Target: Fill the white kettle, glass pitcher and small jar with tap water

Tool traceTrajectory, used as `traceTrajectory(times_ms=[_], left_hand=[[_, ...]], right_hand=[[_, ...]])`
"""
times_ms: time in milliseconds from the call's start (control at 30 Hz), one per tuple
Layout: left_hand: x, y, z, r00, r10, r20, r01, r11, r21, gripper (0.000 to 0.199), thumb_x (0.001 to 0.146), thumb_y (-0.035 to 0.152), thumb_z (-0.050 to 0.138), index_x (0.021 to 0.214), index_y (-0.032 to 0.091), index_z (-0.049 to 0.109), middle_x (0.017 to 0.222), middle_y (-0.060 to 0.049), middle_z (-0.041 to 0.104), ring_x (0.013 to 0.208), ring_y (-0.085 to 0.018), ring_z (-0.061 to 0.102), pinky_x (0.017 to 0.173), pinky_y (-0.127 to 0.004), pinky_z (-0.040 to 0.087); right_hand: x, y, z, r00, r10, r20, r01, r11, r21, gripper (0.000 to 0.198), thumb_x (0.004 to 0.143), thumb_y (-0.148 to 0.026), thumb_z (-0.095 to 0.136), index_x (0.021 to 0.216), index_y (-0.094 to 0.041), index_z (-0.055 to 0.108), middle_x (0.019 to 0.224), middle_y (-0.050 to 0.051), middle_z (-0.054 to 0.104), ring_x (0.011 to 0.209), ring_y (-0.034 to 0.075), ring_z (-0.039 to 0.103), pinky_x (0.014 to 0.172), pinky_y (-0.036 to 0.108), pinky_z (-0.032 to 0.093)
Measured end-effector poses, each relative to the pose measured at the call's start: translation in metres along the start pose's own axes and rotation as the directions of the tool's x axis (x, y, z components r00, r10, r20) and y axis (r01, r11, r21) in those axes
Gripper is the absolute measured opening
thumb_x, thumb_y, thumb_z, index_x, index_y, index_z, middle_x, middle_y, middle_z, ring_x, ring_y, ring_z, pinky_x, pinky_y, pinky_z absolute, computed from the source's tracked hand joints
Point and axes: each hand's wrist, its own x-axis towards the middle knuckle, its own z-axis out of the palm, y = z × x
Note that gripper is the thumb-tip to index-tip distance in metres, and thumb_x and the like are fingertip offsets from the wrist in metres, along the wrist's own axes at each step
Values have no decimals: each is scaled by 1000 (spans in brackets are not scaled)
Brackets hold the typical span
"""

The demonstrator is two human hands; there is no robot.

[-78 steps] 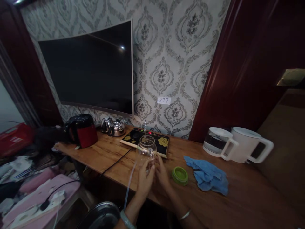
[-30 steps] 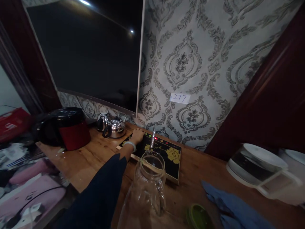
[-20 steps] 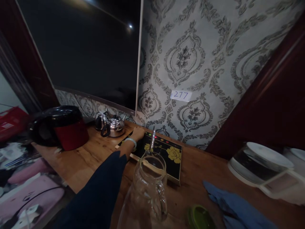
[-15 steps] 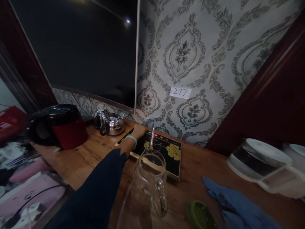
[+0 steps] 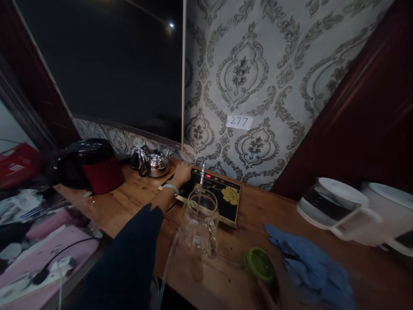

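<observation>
My left hand (image 5: 182, 173), with a pale bracelet at the wrist, rests on the back left corner of a black electric tea stove (image 5: 230, 211) with gold flowers. Its fingers bend down out of sight near the lit buttons. A slim silver spout (image 5: 202, 176) rises from the stove in line with the mouth of a clear glass pitcher (image 5: 198, 241), which stands upright in front. At the lower right, my right hand (image 5: 269, 297) is blurred and dark, its fingers closed at the rim of a green lid (image 5: 260, 263).
A crumpled blue cloth (image 5: 318, 267) lies right of the lid. White-handled glass pots (image 5: 335, 206) stand farther right. Two small steel kettles (image 5: 158, 163) and a red-and-black kettle (image 5: 101, 168) are at the left. A clear hose (image 5: 167, 267) hangs over the front edge.
My right hand has come into view at the green lid. My left hand stays on the stove's corner, slightly farther left. The camera view has shifted a little.
</observation>
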Motion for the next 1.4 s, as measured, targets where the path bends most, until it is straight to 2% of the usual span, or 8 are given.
traceTrajectory(times_ms=[167, 333, 367, 467, 600, 933, 1133, 1400], left_hand=[[-51, -11, -24, 990, -55, -134, 29, 981, -191, 44, 86, 10, 49, 124, 18, 71, 119, -12, 72, 117, -27, 62, 107, -41, 47], [-140, -7, -31, 975, -111, -194, 23, 914, -405, 44, 96, 27, 39, 127, 13, 67, 106, -12, 76, 97, -23, 72, 86, -37, 59], [-162, -3, -28, 970, -130, -207, 20, 886, -464, 47, 99, 33, 36, 129, 13, 66, 106, -12, 76, 97, -23, 72, 85, -36, 60], [-223, 17, -7, 918, -308, -250, 13, 654, -757, 47, 94, 47, 53, 129, 19, 66, 119, -12, 73, 111, -26, 69, 95, -41, 58], [-275, 48, 29, 882, -385, -273, 27, 619, -785, 58, 88, 51, 63, 138, 21, 56, 133, -15, 63, 117, -27, 66, 97, -42, 57], [-296, 94, 78, 843, -335, -421, 20, 802, -597, 72, 91, 33, 59, 155, 20, 29, 160, -18, 39, 150, -30, 37, 124, -51, 31], [-297, 99, 79, 864, -288, -412, 49, 865, -500, 78, 84, 24, 62, 155, 16, 30, 159, -20, 42, 150, -32, 37, 124, -53, 31], [-295, 102, 75, 874, -324, -361, 119, 864, -488, 83, 81, 20, 62, 156, 13, 27, 158, -21, 42, 148, -33, 40, 123, -51, 33]], right_hand=[[4, -14, -6, 998, 68, 17, -69, 996, 49, 63, 88, -48, 57, 146, -25, 49, 140, 13, 61, 130, 40, 58, 106, 60, 48], [7, -19, -5, 997, 77, 16, -78, 997, 25, 61, 88, -49, 55, 141, -19, 52, 140, 16, 60, 132, 38, 56, 109, 58, 45], [7, -19, -5, 997, 76, 13, -77, 997, 18, 61, 88, -49, 54, 141, -18, 52, 141, 17, 60, 132, 38, 55, 110, 57, 44], [10, -17, -5, 998, 55, 18, -56, 998, 17, 60, 89, -48, 54, 140, -16, 52, 140, 18, 59, 133, 36, 54, 112, 55, 42], [12, -14, -5, 998, 51, 25, -51, 999, -5, 62, 87, -48, 55, 139, -15, 52, 138, 19, 60, 129, 36, 56, 110, 55, 44], [16, -11, 1, 999, 49, 11, -49, 999, -8, 62, 85, -47, 54, 138, -13, 54, 131, 19, 65, 122, 36, 59, 104, 54, 47], [17, -8, 1, 999, 44, 19, -44, 999, -11, 64, 84, -47, 55, 138, -11, 54, 131, 20, 65, 122, 37, 59, 105, 54, 46], [17, -14, -5, 999, 45, 19, -46, 999, 18, 64, 84, -45, 57, 140, -14, 51, 133, 18, 64, 124, 37, 58, 105, 55, 45]])
